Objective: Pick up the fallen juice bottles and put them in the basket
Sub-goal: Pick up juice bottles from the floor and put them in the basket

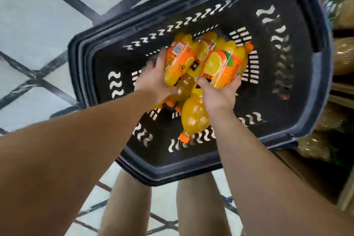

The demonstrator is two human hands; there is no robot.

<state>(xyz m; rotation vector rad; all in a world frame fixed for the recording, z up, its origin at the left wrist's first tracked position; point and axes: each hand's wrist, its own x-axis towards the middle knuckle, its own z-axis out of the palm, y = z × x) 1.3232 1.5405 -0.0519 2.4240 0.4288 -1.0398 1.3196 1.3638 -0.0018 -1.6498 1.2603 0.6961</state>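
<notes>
Both hands (155,80) (218,94) apparently grasp glossy juice bottles (180,63) over slotted plastic basket (287,74).

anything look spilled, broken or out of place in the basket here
No spill or damage shows. The orange juice bottles lie in a loose heap on their sides in the dark shopping basket, caps pointing different ways, none upright. The left hand and right hand each hold a bottle over the heap, so that looks like ordinary loading.
</notes>
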